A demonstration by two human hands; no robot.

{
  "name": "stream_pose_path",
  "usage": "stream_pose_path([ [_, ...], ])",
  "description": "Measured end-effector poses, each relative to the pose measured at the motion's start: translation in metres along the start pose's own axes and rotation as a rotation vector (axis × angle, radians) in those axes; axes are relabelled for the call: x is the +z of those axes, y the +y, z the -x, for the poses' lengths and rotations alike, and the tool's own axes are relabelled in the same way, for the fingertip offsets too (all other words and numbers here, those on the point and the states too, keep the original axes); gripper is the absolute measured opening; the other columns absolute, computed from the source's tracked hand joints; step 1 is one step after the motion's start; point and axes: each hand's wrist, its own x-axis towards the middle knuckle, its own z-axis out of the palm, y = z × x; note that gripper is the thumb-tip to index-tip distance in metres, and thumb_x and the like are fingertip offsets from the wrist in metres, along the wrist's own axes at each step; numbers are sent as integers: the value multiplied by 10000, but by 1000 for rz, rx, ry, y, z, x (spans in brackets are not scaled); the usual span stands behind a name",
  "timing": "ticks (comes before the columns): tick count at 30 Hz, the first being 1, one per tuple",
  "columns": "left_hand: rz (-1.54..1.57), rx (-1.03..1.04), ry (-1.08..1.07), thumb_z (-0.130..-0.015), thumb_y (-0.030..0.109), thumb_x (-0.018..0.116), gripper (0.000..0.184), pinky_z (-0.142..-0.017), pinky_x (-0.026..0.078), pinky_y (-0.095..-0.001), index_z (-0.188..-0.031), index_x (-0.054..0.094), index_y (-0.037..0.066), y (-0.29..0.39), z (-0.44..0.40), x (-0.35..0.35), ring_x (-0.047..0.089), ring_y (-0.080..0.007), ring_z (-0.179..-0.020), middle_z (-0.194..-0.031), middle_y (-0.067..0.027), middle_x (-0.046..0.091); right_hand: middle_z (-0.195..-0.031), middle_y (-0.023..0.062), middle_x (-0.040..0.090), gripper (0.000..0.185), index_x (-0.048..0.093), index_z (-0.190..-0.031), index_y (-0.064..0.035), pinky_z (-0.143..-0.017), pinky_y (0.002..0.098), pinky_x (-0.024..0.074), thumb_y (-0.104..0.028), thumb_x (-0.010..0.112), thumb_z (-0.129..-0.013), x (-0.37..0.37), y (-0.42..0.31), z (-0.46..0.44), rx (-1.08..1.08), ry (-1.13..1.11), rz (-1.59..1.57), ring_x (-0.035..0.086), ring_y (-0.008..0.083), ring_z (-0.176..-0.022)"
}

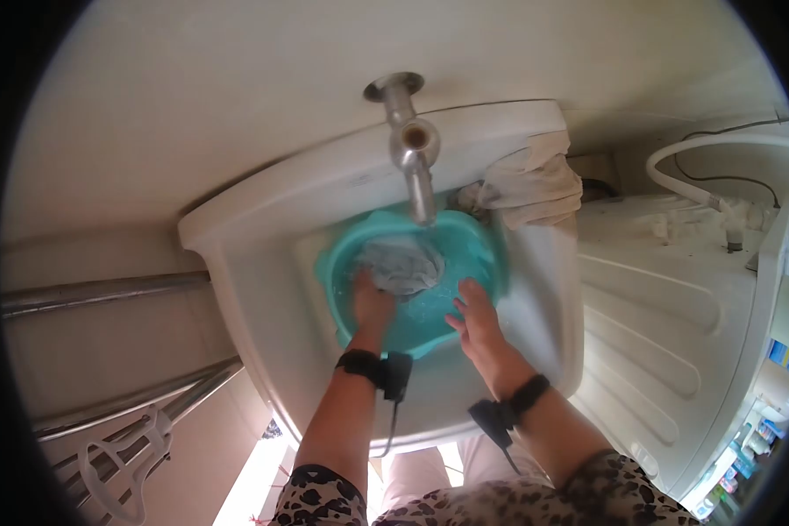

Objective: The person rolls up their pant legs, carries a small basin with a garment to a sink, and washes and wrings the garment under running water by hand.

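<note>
A turquoise plastic basin [335, 302] with some water in it sits inside the white sink. In the basin lies a wet, crumpled light-grey cloth [403, 266]. My left hand [373, 302] reaches into the basin at the cloth's lower left edge. Its fingers are blurred and partly hidden, so their grip is unclear. My right hand [477, 320] hovers over the basin's right side, apart from the cloth, with fingers spread and nothing in them. Both wrists wear black straps with small dark devices.
A metal tap [416, 149] juts from the wall above the basin. A beige cloth [535, 186] drapes over the back right corner of the sink [263, 254]. At right stands a white ribbed appliance [657, 324] with a hose [675, 167]. Metal rails [105, 294] line the left wall.
</note>
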Motion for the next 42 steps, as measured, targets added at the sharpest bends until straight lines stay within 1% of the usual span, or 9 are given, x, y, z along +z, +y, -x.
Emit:
stream_pose_path([
  [7, -119, 100, -505, -766, 207, 663, 451, -709, 477, -286, -1168, 519, 61, 79, 76, -1, 585, -173, -854, -984, -118, 592, -885, 60, 595, 447, 557, -1009, -123, -771, 371, 486, -535, 553, -835, 7, -15, -28, 171, -552, -342, 589, 175, -781],
  [13, -648, 717, -68, -736, 177, 615, 247, -638, 484, -386, -962, 572, 90, 29, 25, 21, 585, -313, -697, -781, -110, 566, -858, 71, 589, 359, 585, -978, -31, -667, 328, 490, -353, 620, -824, 7, 36, -28, -692, -286, 335, 582, 201, -734],
  [14, -702, 761, 10, -731, 158, 596, 281, -639, 483, -390, -1003, 571, 91, 30, 10, 7, 585, -304, -695, -764, -109, 553, -877, 76, 592, 364, 586, -986, -15, -671, 323, 484, -337, 622, -820, 27, 23, -3, -347, -151, 39, 581, 199, -756],
  [18, -1017, 694, -46, -794, 210, 588, 432, -762, 486, -413, -1194, 484, 85, -38, -20, -22, 599, -359, -877, -962, -222, 579, -1008, 88, 587, 432, 544, -1079, 19, -808, 328, 433, -326, 607, -828, 28, -16, -10, -217, -88, -89, 552, 198, -939],
  [20, -170, -63, 124, -821, 334, 605, 516, -881, 452, -446, -1231, 450, 60, -27, -22, -20, 537, -443, -1029, -1151, -325, 493, -1189, 133, 513, 523, 482, -1212, 0, -913, 337, 384, -318, 619, -821, 18, -28, -16, -221, -92, 88, 499, 241, -1071],
  [23, -954, 368, 121, -811, 379, 613, 572, -914, 435, -438, -1236, 441, 36, -21, 16, 9, 511, -445, -1060, -1185, -305, 474, -1284, 145, 444, 619, 384, -1318, -21, -960, 337, 350, -334, 606, -833, -1, -3, -33, -376, 30, 446, 436, 261, -1164],
  [26, -566, 64, -88, -766, 247, 644, 450, -814, 473, -387, -1139, 513, 32, -26, -5, 1, 575, -322, -947, -1057, -221, 561, -1385, 137, 346, 703, 220, -1411, -84, -1002, 519, 277, -389, 549, -870, -12, 11, -36, -492, -29, 540, 370, 290, -1243],
  [34, 170, -48, -592, -720, 151, 699, 408, -503, 430, -257, -1094, 558, 71, 71, 56, 4, 564, -130, -644, -804, -27, 612, -1277, 81, 467, 652, 410, -1304, -75, -964, 365, 359, -548, 477, -860, 8, -26, -19, 112, -354, -66, 451, 227, -1166],
  [42, -799, 906, 202, -731, 145, 579, 108, -503, 482, -368, -831, 571, 107, 38, 24, 26, 578, -240, -622, -668, -60, 513, -985, 55, 571, 308, 568, -1040, -43, -770, 301, 446, -313, 515, -902, 17, 27, -16, -174, -462, -154, 546, 158, -903],
])
